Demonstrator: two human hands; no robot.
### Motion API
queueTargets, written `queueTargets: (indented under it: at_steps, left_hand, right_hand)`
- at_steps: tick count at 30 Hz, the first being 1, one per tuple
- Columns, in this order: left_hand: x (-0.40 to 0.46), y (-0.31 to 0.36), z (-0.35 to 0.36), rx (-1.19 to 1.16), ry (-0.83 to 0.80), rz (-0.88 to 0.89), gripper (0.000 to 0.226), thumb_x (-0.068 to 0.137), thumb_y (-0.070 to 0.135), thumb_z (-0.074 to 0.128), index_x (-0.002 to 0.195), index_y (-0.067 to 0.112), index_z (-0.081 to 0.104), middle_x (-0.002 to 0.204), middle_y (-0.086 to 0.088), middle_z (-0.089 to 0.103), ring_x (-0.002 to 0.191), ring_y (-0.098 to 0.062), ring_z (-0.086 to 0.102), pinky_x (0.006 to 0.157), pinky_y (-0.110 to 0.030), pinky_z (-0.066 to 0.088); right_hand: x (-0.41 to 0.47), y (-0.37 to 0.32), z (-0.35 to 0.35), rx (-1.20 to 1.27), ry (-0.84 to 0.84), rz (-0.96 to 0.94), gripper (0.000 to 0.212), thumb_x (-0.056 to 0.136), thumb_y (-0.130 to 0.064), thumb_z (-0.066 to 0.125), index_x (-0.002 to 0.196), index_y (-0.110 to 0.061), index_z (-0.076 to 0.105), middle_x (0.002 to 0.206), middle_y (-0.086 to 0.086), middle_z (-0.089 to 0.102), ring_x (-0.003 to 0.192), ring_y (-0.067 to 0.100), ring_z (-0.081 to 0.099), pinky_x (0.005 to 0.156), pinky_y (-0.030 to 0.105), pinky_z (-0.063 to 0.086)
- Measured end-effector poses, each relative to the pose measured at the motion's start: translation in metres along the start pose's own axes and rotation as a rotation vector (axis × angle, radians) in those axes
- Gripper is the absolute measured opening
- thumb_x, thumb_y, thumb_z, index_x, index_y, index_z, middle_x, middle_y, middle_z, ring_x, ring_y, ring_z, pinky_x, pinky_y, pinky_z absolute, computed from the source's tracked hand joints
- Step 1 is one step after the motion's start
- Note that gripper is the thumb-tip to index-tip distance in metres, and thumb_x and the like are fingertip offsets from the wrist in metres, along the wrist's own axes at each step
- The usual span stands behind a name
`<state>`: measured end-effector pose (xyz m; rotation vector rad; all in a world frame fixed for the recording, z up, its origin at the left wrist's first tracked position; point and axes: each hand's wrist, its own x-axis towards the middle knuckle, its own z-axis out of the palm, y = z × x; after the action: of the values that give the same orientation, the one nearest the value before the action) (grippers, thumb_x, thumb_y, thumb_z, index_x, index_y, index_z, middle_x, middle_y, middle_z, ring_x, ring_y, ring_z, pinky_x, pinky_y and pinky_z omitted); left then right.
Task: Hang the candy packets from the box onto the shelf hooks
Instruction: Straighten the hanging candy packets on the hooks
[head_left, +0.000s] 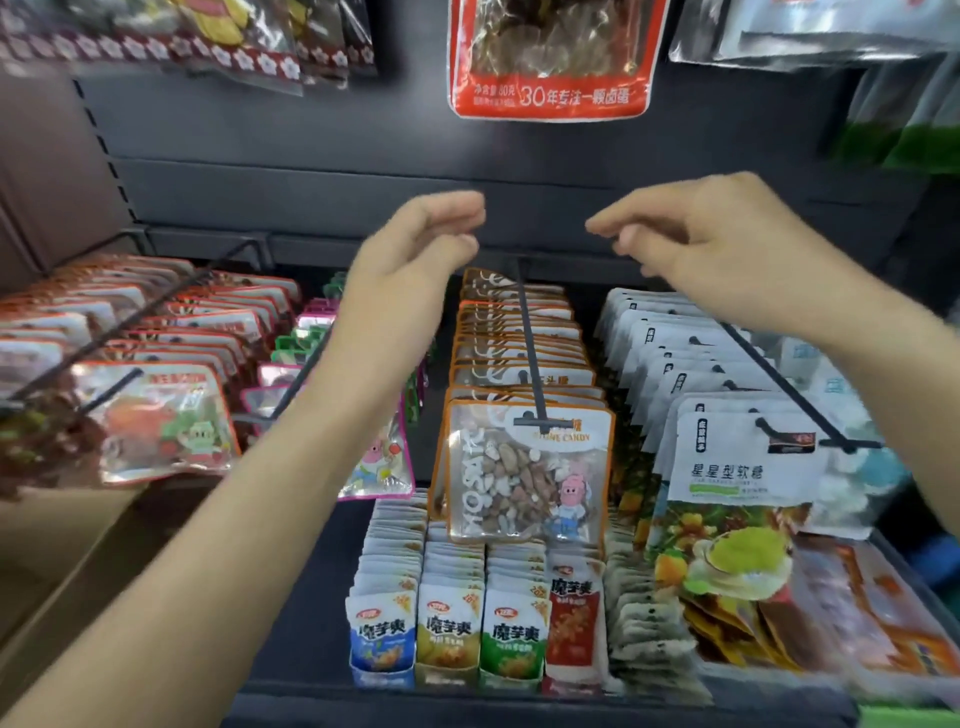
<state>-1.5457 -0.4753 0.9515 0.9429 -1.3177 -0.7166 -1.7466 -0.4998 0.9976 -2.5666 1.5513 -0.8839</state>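
Head view: left hand (410, 260) hides pink packets (382, 462).

Above the centre hook (530, 343) you have open air between your left hand (410, 260) and right hand (717, 249), backed by the dark shelf panel (311, 187). The hook carries stone candy packets (524, 467) along most of its length. Neighbouring hooks, packed with white packets (727, 441) and red packets (156, 415), close both flanks. A red hanging packet (550, 57) limits clearance overhead.
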Motion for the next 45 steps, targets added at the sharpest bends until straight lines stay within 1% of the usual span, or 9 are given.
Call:
queueTargets:
  at_steps: [7,19,22,28,30,33,39,42,45]
  left_hand:
    - [-0.021,-0.058,0.014,0.012,-0.037,-0.106,0.053,0.091,0.041,0.051,0.142,0.039,0.039,0.147,0.017,0.039,0.133,-0.002,0.039,0.113,-0.036,0.034]
    - [-0.062,-0.086,0.009,-0.381,-0.197,-0.437,0.069,0.096,0.05,0.043,0.152,0.04,0.004,0.147,0.015,0.034,0.127,-0.009,0.044,0.101,-0.036,0.044]
    - [-0.06,-0.09,0.007,-0.412,-0.213,-0.426,0.066,0.098,0.041,0.046,0.151,0.041,0.008,0.147,0.012,0.038,0.124,-0.01,0.05,0.096,-0.035,0.048]
    - [-0.067,-0.111,0.004,-0.057,-0.211,-0.167,0.071,0.091,0.038,0.06,0.139,0.064,0.014,0.159,0.009,0.021,0.141,-0.016,0.032,0.111,-0.05,0.036]
    - [-0.064,-0.112,0.009,-0.025,-0.191,-0.113,0.068,0.096,0.036,0.054,0.141,0.062,0.01,0.16,0.011,0.014,0.145,-0.013,0.023,0.115,-0.05,0.029]
    - [-0.053,-0.112,0.012,-0.018,-0.18,-0.115,0.068,0.098,0.029,0.051,0.148,0.049,0.009,0.161,0.014,0.009,0.144,-0.008,0.021,0.115,-0.041,0.03]
    - [-0.059,-0.111,0.012,-0.024,-0.134,-0.141,0.078,0.095,0.02,0.057,0.152,0.034,0.005,0.132,0.036,0.03,0.105,0.032,0.038,0.079,0.0,0.039]
    - [-0.07,-0.114,0.01,0.035,-0.148,-0.163,0.095,0.084,0.029,0.071,0.153,0.032,0.006,0.144,0.023,0.032,0.121,0.011,0.039,0.092,-0.009,0.038]
    - [-0.076,-0.122,0.007,0.048,-0.198,-0.184,0.111,0.069,0.032,0.085,0.153,0.031,0.012,0.145,0.01,0.045,0.127,-0.006,0.048,0.105,-0.034,0.044]
  right_hand:
    - [-0.03,-0.008,0.053,0.133,-0.005,0.244,0.049,0.103,-0.027,0.04,0.15,-0.022,0.029,0.158,0.001,0.024,0.146,0.015,0.02,0.117,0.029,0.016]
    - [-0.081,-0.029,0.124,1.038,0.195,0.59,0.064,0.098,-0.048,0.042,0.153,-0.029,0.016,0.147,-0.019,0.031,0.126,-0.006,0.036,0.095,0.015,0.038]
    - [-0.087,-0.024,0.131,0.988,0.259,0.535,0.052,0.099,-0.023,0.052,0.146,-0.022,0.031,0.123,-0.024,0.045,0.094,-0.025,0.048,0.075,0.002,0.044]
    - [-0.092,-0.01,0.141,0.683,0.31,0.409,0.044,0.097,-0.011,0.054,0.135,-0.023,0.037,0.114,-0.031,0.045,0.1,-0.023,0.049,0.083,0.004,0.043]
    - [-0.087,-0.01,0.144,0.627,0.306,0.379,0.041,0.098,-0.016,0.05,0.135,-0.028,0.037,0.125,-0.023,0.048,0.115,-0.004,0.052,0.098,0.024,0.047]
    - [-0.079,-0.01,0.151,0.61,0.293,0.349,0.045,0.099,-0.012,0.045,0.141,-0.025,0.035,0.14,-0.006,0.046,0.121,0.017,0.053,0.104,0.047,0.045]
    - [-0.083,-0.009,0.153,0.676,0.364,0.368,0.05,0.097,-0.011,0.051,0.14,-0.027,0.031,0.13,-0.016,0.046,0.112,-0.003,0.053,0.091,0.017,0.047]
    - [-0.093,-0.009,0.154,0.683,0.301,0.367,0.065,0.097,-0.021,0.056,0.15,-0.022,0.019,0.138,-0.022,0.037,0.117,-0.019,0.039,0.096,0.003,0.036]
    - [-0.104,-0.01,0.162,0.733,0.233,0.367,0.073,0.093,-0.029,0.061,0.152,-0.021,0.017,0.142,-0.008,0.047,0.127,0.002,0.047,0.109,0.031,0.041]
